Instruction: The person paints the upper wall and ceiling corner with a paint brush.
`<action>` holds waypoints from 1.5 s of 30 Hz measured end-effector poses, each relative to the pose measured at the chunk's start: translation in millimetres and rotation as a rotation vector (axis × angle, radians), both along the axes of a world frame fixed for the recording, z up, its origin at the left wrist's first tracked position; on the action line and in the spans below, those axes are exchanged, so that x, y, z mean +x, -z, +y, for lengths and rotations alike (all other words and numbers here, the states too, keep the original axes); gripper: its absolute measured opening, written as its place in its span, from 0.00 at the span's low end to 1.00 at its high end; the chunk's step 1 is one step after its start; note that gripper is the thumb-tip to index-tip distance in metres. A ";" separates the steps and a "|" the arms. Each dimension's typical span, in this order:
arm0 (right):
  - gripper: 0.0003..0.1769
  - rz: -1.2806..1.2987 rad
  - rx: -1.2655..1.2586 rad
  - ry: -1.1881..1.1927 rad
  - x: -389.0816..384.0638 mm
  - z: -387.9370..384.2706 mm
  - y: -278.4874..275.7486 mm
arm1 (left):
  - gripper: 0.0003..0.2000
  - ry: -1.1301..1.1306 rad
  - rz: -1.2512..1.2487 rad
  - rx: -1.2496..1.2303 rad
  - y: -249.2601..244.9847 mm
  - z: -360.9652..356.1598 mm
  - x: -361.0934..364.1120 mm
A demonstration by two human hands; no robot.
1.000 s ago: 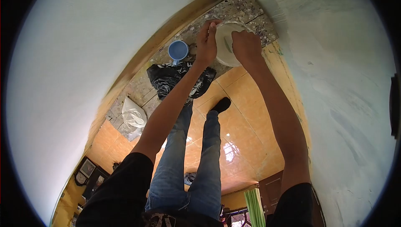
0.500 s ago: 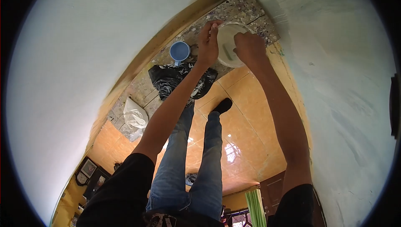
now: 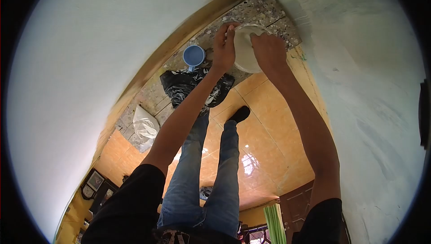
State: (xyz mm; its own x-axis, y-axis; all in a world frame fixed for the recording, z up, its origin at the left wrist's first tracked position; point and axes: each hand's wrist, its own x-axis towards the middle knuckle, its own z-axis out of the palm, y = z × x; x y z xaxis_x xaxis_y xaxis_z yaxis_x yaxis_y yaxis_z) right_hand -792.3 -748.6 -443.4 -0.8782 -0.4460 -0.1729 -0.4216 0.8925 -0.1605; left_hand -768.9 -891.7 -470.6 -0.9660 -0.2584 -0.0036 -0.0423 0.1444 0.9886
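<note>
A round, pale tub [image 3: 244,55] with whitish contents stands on the paint-spattered plank surface [image 3: 256,10]. My left hand [image 3: 224,46] grips the tub's left rim, thumb raised near the edge. Over the tub's right side, my right hand [image 3: 269,52] is closed with its knuckles up; whatever its fingers hold is hidden beneath it. A blue mug [image 3: 194,55] sits left of my left hand, its handle towards me. Nearer to me lies a crumpled black plastic bag [image 3: 179,87] with white smears.
A white plastic bag [image 3: 145,125] lies at the near left end of the planks. Pale walls [image 3: 372,87] rise on both sides. Orange floor tiles [image 3: 265,118] show far below, around my legs. A green curtain [image 3: 274,224] hangs at the bottom.
My right hand has shifted slightly within the tub's area, and the right elbow has moved a little outward. The dark streak seen in the tub's contents earlier no longer shows. My left hand keeps its place.
</note>
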 end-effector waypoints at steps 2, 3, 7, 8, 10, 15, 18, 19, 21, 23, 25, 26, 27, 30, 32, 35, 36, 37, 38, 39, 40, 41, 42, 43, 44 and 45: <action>0.08 0.019 0.029 -0.018 -0.5 -3.0 2.8 | 0.14 0.005 -0.078 0.026 -9.0 -0.5 -1.4; 0.07 0.022 0.058 -0.021 0.5 -6.4 5.0 | 0.14 0.010 -0.118 0.037 -13.1 -1.4 -1.6; 0.04 0.019 0.001 -0.035 -2.0 -8.3 6.3 | 0.14 0.029 0.002 -0.031 -2.0 -3.1 -1.5; 0.04 0.028 0.012 -0.027 -3.5 -9.7 5.6 | 0.14 0.039 0.075 -0.129 1.2 -5.0 -0.5; 0.04 0.046 0.035 -0.010 -5.9 -10.2 4.2 | 0.14 0.049 0.076 -0.144 0.7 -5.2 -1.0; 0.06 0.006 0.034 0.005 -8.8 -14.0 10.0 | 0.13 0.070 -0.126 -0.011 -22.4 -3.9 0.3; 0.08 -0.011 0.002 0.015 -6.3 -12.2 1.4 | 0.13 0.042 -0.100 -0.049 -15.6 -2.7 -0.6; 0.08 -0.019 -0.041 0.023 -6.1 -10.0 0.3 | 0.13 0.029 -0.056 -0.032 -9.3 -2.2 -1.3; 0.09 -0.011 0.011 0.038 -4.9 -6.7 -0.9 | 0.13 0.008 0.031 0.003 3.2 -1.0 -1.3; 0.10 0.000 0.012 0.065 -4.5 -4.1 -7.9 | 0.13 0.011 0.012 -0.005 2.4 -1.3 -1.4; 0.11 0.012 -0.041 0.109 -2.8 -0.4 -16.7 | 0.13 0.001 -0.009 -0.008 -0.8 -0.9 -0.6; 0.11 -0.005 -0.038 0.088 -4.6 2.4 -19.0 | 0.13 -0.009 -0.019 -0.007 -3.6 0.3 -0.1; 0.11 -0.024 -0.036 0.069 -5.5 5.6 -20.8 | 0.13 -0.017 -0.031 -0.006 -6.5 0.9 0.5; 0.12 0.011 -0.027 0.046 -6.3 8.1 -12.3 | 0.13 -0.007 -0.007 0.036 -3.1 1.5 0.1; 0.13 0.018 -0.030 0.061 -8.5 5.7 -15.7 | 0.13 -0.004 0.008 0.008 -1.5 1.3 -0.5; 0.13 -0.066 -0.073 0.134 -7.8 4.0 -26.9 | 0.13 0.000 -0.008 0.061 -1.7 1.3 0.4; 0.13 -0.102 -0.106 0.168 -6.9 2.7 -29.7 | 0.13 0.000 -0.018 0.097 -2.0 1.9 0.6; 0.13 -0.139 -0.140 0.201 -6.7 1.4 -30.7 | 0.13 0.003 -0.012 0.097 -1.3 1.6 0.3; 0.13 -0.167 -0.198 0.217 -7.1 3.2 -28.4 | 0.13 0.008 -0.006 0.096 -0.7 0.9 0.3; 0.12 -0.196 -0.255 0.234 -7.0 7.8 -24.0 | 0.13 0.014 -0.001 0.096 -0.1 0.4 0.7; 0.12 -0.224 -0.311 0.251 -6.3 9.6 -22.2 | 0.13 0.018 -0.004 0.103 0.2 0.1 1.2; 0.12 -0.130 -0.303 0.252 -4.0 9.3 -19.9 | 0.13 0.021 -0.005 0.111 0.4 -0.1 1.2; 0.12 -0.035 -0.294 0.254 -1.2 9.2 -17.8 | 0.13 0.024 -0.006 0.119 0.6 0.1 0.5; 0.12 0.059 -0.285 0.255 0.1 7.9 -19.3 | 0.13 0.019 -0.020 0.122 -0.3 0.1 0.3; 0.12 -0.053 -0.312 0.271 -1.6 8.0 -20.8 | 0.13 0.015 -0.035 0.124 -1.1 -0.1 0.5; 0.12 -0.167 -0.339 0.287 -3.7 8.9 -22.6 | 0.13 0.012 -0.052 0.126 -1.8 -0.2 1.2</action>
State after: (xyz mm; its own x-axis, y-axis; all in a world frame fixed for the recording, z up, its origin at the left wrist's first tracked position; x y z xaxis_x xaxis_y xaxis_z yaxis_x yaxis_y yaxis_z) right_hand -796.0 -739.7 -420.8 -0.9469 -0.2449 -0.2084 -0.1094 0.8547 -0.5075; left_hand -767.7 -891.8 -468.8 -0.9667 -0.2415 -0.0853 -0.0928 0.0200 0.9955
